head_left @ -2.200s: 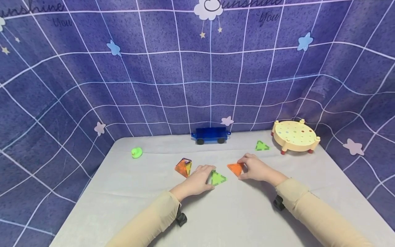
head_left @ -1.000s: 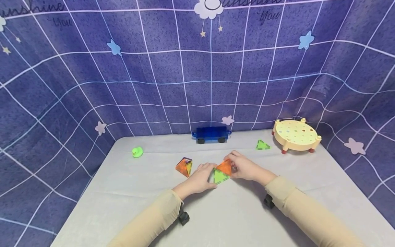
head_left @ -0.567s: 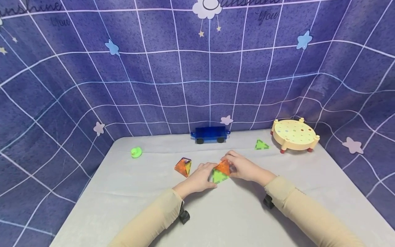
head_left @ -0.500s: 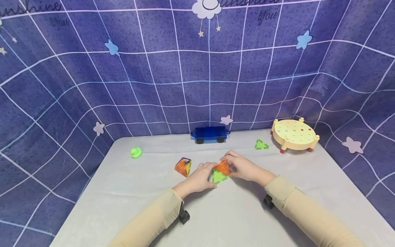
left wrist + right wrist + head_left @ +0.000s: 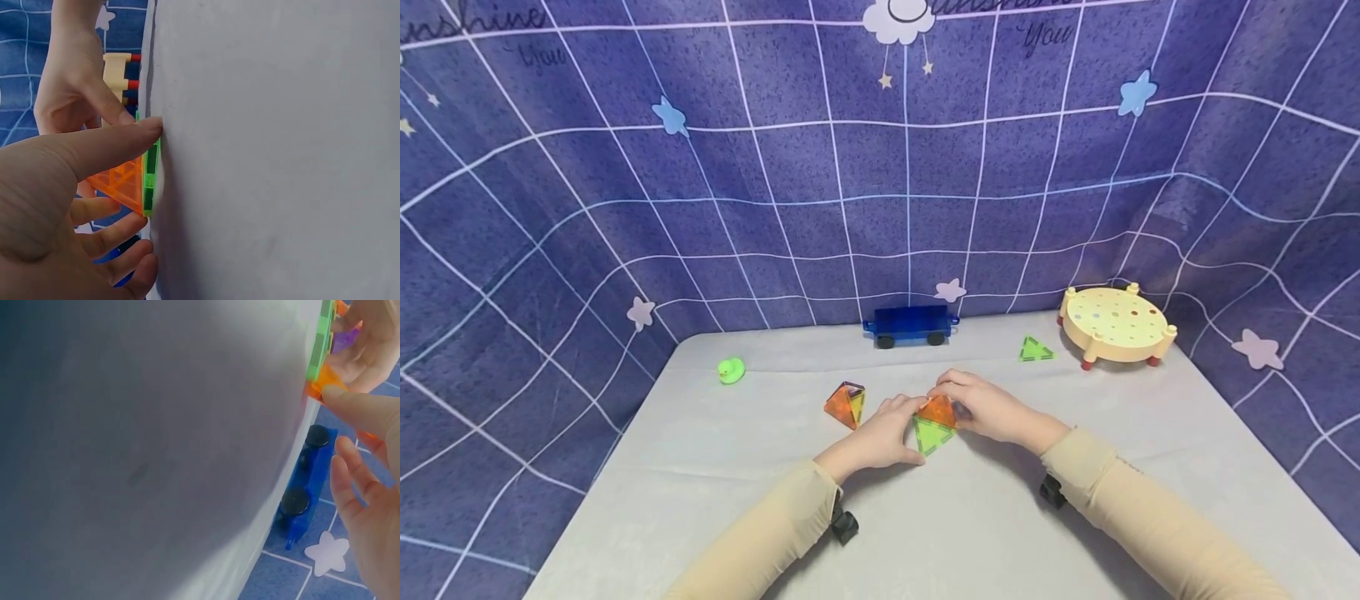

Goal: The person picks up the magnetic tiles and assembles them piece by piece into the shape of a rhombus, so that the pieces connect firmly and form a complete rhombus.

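In the head view my left hand [image 5: 880, 435] holds a green triangular magnetic tile [image 5: 932, 436] lying flat on the table, thumb at one side and fingers at the other. My right hand [image 5: 988, 407] pinches an orange triangular magnetic tile [image 5: 938, 412] between thumb and fingers. The orange tile meets the far edge of the green one. From the left wrist, the orange tile [image 5: 122, 181] rises from the flat green tile [image 5: 149, 181]. In the right wrist view, the right thumb presses the orange tile [image 5: 330, 378] beside the green tile [image 5: 320, 340].
Left of my hands sits a small pyramid [image 5: 842, 406] of orange, yellow and purple tiles. A blue wheeled cart [image 5: 912, 324] stands at the back. Another green triangular tile [image 5: 1036, 350] lies near a cream pegged stand [image 5: 1117, 326]. A green toy duck [image 5: 731, 371] is far left.
My right hand has brought the orange tile leftward against the green tile's edge. The pair has since turned slightly, the orange now along the far edge. My left hand has stayed nearly in place.
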Available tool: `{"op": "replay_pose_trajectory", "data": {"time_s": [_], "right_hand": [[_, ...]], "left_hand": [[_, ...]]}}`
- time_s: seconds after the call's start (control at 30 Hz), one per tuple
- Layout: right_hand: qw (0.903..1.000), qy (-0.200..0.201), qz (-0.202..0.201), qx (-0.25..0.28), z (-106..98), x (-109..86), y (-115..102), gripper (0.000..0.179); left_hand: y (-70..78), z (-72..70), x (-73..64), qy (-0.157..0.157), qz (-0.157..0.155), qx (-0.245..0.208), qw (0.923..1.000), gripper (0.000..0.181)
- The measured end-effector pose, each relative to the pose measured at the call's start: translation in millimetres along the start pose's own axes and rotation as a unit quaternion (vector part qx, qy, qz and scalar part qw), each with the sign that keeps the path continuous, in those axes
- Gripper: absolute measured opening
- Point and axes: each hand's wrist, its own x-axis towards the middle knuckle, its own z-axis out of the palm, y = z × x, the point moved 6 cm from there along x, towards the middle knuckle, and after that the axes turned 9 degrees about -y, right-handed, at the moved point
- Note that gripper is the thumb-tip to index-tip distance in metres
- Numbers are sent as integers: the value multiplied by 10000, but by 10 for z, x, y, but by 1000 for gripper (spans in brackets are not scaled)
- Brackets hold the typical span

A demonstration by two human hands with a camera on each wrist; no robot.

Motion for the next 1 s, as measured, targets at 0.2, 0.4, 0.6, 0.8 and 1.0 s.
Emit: {"op": "replay_pose_trajectory", "data": {"time_s": [0.2,0.4,0.6,0.8,1.0], "right_hand": [[9999,-82,65,-86,9,3,-34,57],[10000,1,-31,-19,14,-4,-27,63],[9959,-165,653,603,9,-96,127,62],[9872,96,1505,525,-82,-243,447,58],[9643,39,2641,-167,-204,-499,950,62]], "left_hand": [[-18,11,15,11,12,-11,10000,95],[-25,17,25,80,29,64,9999,95],[-25,31,35,177,32,99,9998,98],[-35,38,30,325,-146,177,9992,98],[-16,39,26,456,-315,364,9978,99]]}}
